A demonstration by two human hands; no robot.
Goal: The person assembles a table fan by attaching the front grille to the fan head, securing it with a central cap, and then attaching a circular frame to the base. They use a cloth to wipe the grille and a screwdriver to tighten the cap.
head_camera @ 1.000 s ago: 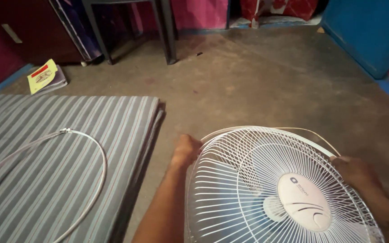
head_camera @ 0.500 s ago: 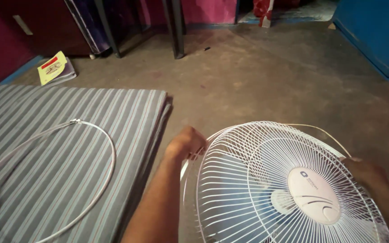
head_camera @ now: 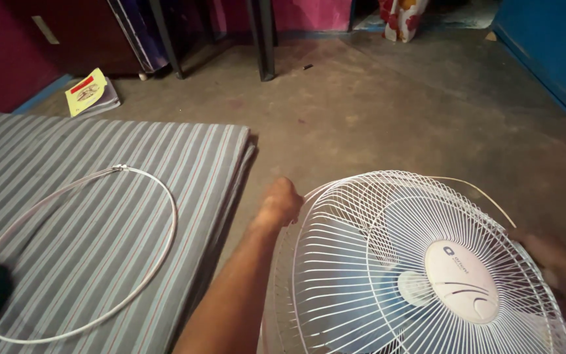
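Partly hidden right hand (head_camera: 545, 257), behind fan grille (head_camera: 388, 216)

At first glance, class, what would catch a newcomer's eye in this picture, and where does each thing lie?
The big white wire fan guard fills the lower right, with pale blades behind it; the left hand grips its left rim and the right hand its right rim. On the left, a thin white ring lies on a grey striped mattress. A yellow booklet lies on the bare floor beyond.

A round white wire fan guard (head_camera: 388, 262) with a pale centre cap tilts above the concrete floor.
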